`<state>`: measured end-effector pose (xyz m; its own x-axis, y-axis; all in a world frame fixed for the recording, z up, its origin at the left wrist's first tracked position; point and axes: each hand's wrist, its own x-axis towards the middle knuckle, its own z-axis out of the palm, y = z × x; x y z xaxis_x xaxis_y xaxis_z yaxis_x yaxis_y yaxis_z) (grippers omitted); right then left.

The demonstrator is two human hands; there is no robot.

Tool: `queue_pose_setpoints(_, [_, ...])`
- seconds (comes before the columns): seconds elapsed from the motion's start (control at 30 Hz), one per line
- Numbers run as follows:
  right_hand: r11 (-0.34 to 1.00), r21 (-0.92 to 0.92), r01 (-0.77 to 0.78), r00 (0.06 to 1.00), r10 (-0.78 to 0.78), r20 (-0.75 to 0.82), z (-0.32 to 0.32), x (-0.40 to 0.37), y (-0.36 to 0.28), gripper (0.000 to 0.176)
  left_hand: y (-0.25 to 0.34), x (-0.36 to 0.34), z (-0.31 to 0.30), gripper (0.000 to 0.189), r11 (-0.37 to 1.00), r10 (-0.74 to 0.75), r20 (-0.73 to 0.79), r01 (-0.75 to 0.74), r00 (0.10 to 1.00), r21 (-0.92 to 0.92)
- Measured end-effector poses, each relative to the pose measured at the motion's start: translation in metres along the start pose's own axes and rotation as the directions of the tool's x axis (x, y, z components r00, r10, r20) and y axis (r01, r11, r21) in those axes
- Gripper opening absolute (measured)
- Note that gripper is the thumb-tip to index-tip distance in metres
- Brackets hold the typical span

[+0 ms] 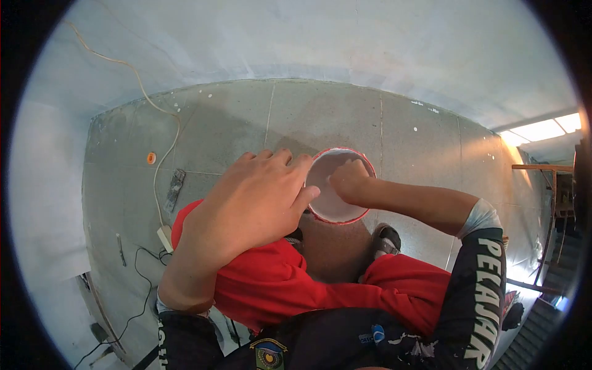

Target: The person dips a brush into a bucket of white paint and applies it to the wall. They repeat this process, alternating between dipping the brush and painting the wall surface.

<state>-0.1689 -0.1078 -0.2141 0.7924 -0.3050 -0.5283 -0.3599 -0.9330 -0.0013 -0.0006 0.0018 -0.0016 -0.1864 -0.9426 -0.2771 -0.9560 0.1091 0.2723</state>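
A round bucket with a red rim (345,221) stands on the floor between my feet and the wall, with pale greyish-white liquid (327,200) inside. Over its opening, my right hand (351,180) is closed, fingers curled; whatever it may hold is hidden. My left hand (266,188) is spread palm down beside the bucket, its thumb reaching over the left rim. Nothing shows in that hand.
A pale cable (179,126) runs over the floor at left to a power strip (164,238). Near it lie an orange round object (151,158) and a stained flat tool (175,188). A metal frame (542,167) stands at right, beside stairs (533,339).
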Motion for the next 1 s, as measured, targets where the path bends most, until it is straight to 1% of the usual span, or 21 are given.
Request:
queue_pose_setpoints(0.07, [0.992,0.116,-0.048,0.984,0.027,0.178,-0.017,-0.005,0.005,0.015,0.000,-0.002,-0.002,0.040,1.000,-0.013,0.028,0.014,1.000,-0.015])
queue_pose_setpoints(0.2, [0.988,0.153,-0.003,0.979,-0.028,0.202,-0.029,-0.012,0.015,0.016,-0.002,-0.002,-0.001,0.040,1.000,-0.016,0.028,0.016,0.999,-0.019])
queue_pose_setpoints(0.27, [0.957,0.277,-0.088,0.984,0.040,0.175,-0.021,-0.015,0.022,0.019,-0.002,-0.002,-0.001,0.040,1.000,-0.016,0.029,0.016,0.999,-0.014])
queue_pose_setpoints(0.3, [0.957,0.276,-0.088,0.984,0.039,0.176,-0.021,-0.017,0.023,0.019,-0.001,-0.001,0.000,0.040,1.000,-0.016,0.029,0.016,0.999,-0.016])
queue_pose_setpoints(0.37, [0.915,0.380,-0.132,0.987,0.086,0.136,-0.020,-0.020,0.025,0.023,0.000,-0.002,0.000,0.040,1.000,-0.017,0.020,0.017,1.000,-0.005])
queue_pose_setpoints(0.4, [0.915,0.380,-0.133,0.987,0.086,0.138,-0.018,-0.022,0.025,0.023,0.000,-0.001,0.000,0.040,1.000,-0.017,0.020,0.017,1.000,-0.007])
queue_pose_setpoints(0.47, [0.926,0.362,-0.107,0.994,0.098,0.044,-0.012,-0.026,0.026,0.026,0.000,0.000,0.000,0.040,1.000,-0.016,0.032,0.016,0.999,-0.011])
queue_pose_setpoints(0.5, [0.926,0.362,-0.107,0.994,0.098,0.044,-0.007,-0.026,0.028,0.026,0.001,0.000,0.000,0.040,1.000,-0.016,0.032,0.016,0.999,-0.010])
queue_pose_setpoints(0.57, [0.917,0.400,0.007,0.992,0.044,-0.118,0.002,-0.024,0.033,0.027,0.001,0.000,0.000,0.040,1.000,-0.009,0.032,0.009,0.999,-0.007])
queue_pose_setpoints(0.6, [0.917,0.398,0.007,0.992,0.044,-0.120,-0.003,-0.024,0.035,0.027,0.001,0.000,0.000,0.040,1.000,-0.009,0.030,0.009,1.000,-0.006])
queue_pose_setpoints(0.67, [0.897,0.440,-0.045,0.996,0.009,0.083,-0.021,-0.028,0.041,0.028,0.002,-0.001,0.001,0.040,1.000,-0.015,0.028,0.015,1.000,0.004])
queue_pose_setpoints(0.7, [0.897,0.440,-0.045,0.997,0.010,0.083,-0.029,-0.031,0.046,0.028,0.002,-0.001,0.000,0.040,1.000,-0.014,0.028,0.014,1.000,0.004])
queue_pose_setpoints(0.77, [0.829,0.558,-0.034,0.992,-0.038,0.117,-0.038,-0.041,0.059,0.030,0.003,-0.001,-0.002,0.040,0.999,-0.042,0.060,0.043,0.997,-0.005])
queue_pose_setpoints(0.8, [0.828,0.559,-0.036,0.993,-0.036,0.116,-0.039,-0.044,0.066,0.030,0.003,-0.001,-0.003,0.040,0.999,-0.040,0.060,0.040,0.997,-0.003])
queue_pose_setpoints(0.87, [0.643,0.744,-0.184,0.960,-0.045,0.277,-0.038,-0.051,0.077,0.033,0.002,-0.001,-0.004,0.041,0.998,-0.056,0.079,0.057,0.995,-0.008])
queue_pose_setpoints(0.9, [0.640,0.745,-0.187,0.960,-0.041,0.276,-0.040,-0.057,0.080,0.033,0.002,-0.001,-0.005,0.041,0.999,-0.051,0.080,0.051,0.996,-0.006])
queue_pose_setpoints(0.97, [0.433,0.830,-0.351,0.920,-0.005,0.392,-0.044,-0.071,0.082,0.033,0.002,0.002,-0.005,0.041,0.997,-0.064,0.100,0.067,0.993,-0.028])
queue_pose_setpoints(1.0, [0.427,0.832,-0.354,0.920,-0.001,0.392,-0.045,-0.077,0.083,0.033,0.002,0.003,-0.005,0.041,0.998,-0.057,0.102,0.060,0.993,-0.026])
